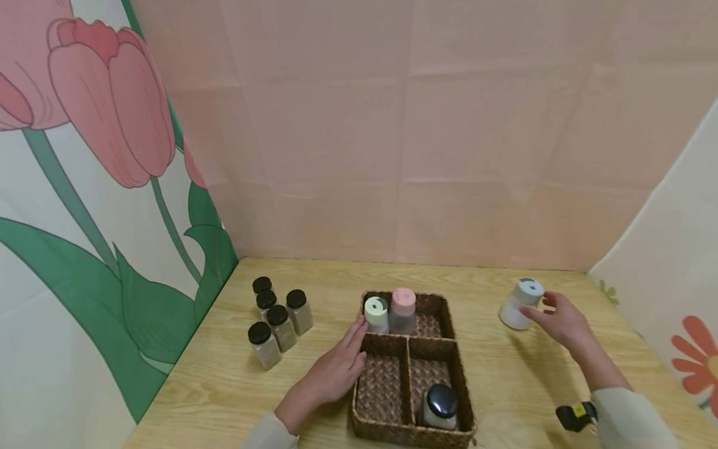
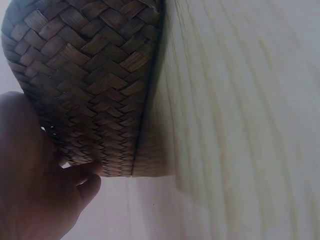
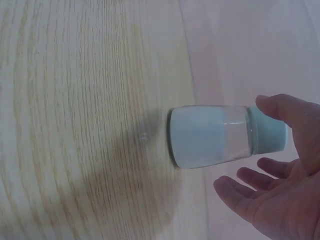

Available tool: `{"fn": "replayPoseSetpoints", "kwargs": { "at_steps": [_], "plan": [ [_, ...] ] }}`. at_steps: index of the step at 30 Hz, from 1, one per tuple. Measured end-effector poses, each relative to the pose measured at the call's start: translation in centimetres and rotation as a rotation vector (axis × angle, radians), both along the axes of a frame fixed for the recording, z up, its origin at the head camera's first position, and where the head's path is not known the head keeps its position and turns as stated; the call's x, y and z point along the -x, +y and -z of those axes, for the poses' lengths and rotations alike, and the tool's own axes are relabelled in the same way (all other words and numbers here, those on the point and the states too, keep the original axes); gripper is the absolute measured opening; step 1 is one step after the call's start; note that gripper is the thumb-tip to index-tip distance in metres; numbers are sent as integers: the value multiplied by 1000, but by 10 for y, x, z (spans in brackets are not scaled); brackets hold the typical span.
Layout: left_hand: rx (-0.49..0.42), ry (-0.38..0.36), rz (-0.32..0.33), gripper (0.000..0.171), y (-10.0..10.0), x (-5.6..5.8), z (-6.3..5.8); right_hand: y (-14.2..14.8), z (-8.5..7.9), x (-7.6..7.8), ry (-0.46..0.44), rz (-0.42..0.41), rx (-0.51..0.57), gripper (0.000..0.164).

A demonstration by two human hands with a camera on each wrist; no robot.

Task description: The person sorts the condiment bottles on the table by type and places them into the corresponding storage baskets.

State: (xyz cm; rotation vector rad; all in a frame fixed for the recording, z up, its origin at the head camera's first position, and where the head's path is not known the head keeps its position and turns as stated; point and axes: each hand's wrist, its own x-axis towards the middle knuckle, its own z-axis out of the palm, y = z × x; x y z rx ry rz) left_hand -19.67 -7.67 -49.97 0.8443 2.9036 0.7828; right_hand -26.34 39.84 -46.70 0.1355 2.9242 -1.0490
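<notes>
My left hand (image 1: 335, 368) rests along the left wall of a brown woven basket (image 1: 414, 337), fingers extended and touching its rim. In the left wrist view the fingertips lie against the weave (image 2: 90, 95). My right hand (image 1: 563, 324) is around the pale blue cap of a glass seasoning jar (image 1: 515, 315) standing on the table. The right wrist view shows white contents in this jar (image 3: 200, 136), the thumb at the cap and the other fingers spread apart from it. In the basket's back compartment stand a green-capped jar (image 1: 376, 315) and a pink-capped jar (image 1: 402, 312).
A jar with a shiny dark lid (image 1: 440, 405) sits in the basket's front right compartment; the front left one shows bare weave. Several black-lidded square jars (image 1: 278, 327) stand on the table to the left. A small black object (image 1: 574, 416) is by the right sleeve.
</notes>
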Motion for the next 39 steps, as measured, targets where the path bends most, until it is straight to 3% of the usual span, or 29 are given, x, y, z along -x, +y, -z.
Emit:
{"fn": "replayPoseSetpoints", "kwargs": {
  "at_steps": [17, 39],
  "plan": [
    [-3, 2, 0, 55, 0, 1, 2, -5, 7, 14, -36, 2, 89, 108],
    [-10, -10, -6, 55, 0, 0, -1, -9, 20, 23, 2, 49, 66, 103]
  ]
}}
